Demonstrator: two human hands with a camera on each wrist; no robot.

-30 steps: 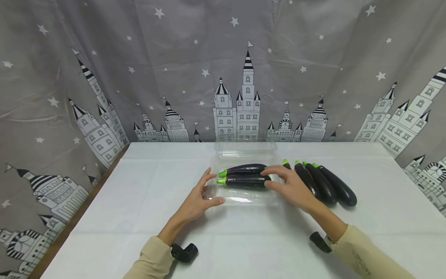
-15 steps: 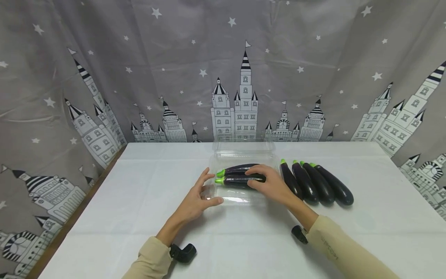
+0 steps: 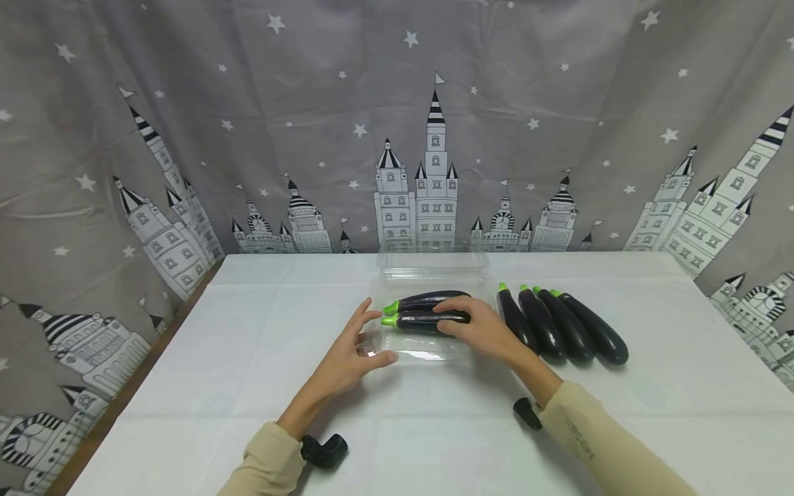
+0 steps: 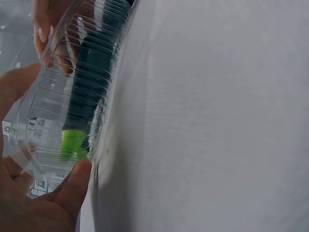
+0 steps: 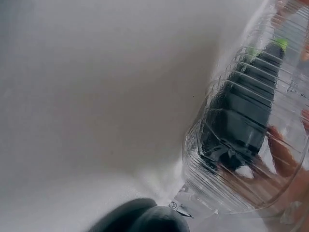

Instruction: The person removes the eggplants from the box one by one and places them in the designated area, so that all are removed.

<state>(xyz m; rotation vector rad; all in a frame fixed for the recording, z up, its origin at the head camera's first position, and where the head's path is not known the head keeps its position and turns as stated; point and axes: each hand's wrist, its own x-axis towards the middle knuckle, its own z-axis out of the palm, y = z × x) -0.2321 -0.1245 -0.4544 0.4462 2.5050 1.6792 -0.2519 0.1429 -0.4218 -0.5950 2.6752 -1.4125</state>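
With the left hand (image 3: pixel 347 355), fingers spread, we touch the clear container (image 3: pixel 424 355); with the right hand (image 3: pixel 476 329) we grip the near eggplant (image 3: pixel 414 322) inside, beside another eggplant (image 3: pixel 423 301). Four eggplants (image 3: pixel 563 327) lie on the bench (image 3: pixel 248 386).

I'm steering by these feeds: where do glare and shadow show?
Head view: a glare streak along the front of the clear container; left wrist: a soft shadow on the white tabletop beside it; right wrist: highlights streak its ridges.
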